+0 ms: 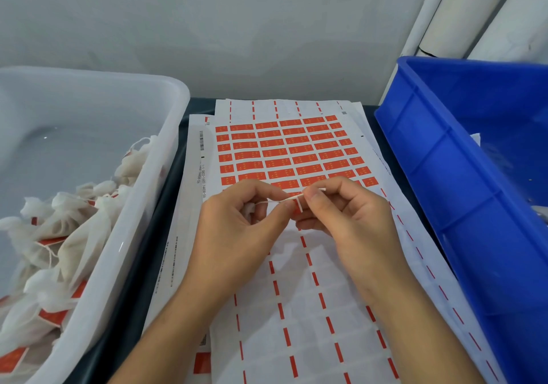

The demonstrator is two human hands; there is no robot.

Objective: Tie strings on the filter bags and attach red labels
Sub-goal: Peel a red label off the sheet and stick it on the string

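Over the middle of the label sheet (284,152), my left hand (237,229) and my right hand (344,217) meet fingertip to fingertip. Between them runs a thin white string (292,199), pinched by both hands. A small red label (296,205) shows at the pinch, folded around the string. A bit of white filter bag (250,208) is tucked inside my left hand, mostly hidden by the fingers. Rows of red labels remain on the far half of the sheet; the near half shows only peeled backing.
A clear plastic tub (166,158) on the left holds several white filter bags (74,220) with red labels. A blue plastic crate (462,194) stands at the right. More label sheets lie stacked under the top one. A grey wall rises behind.
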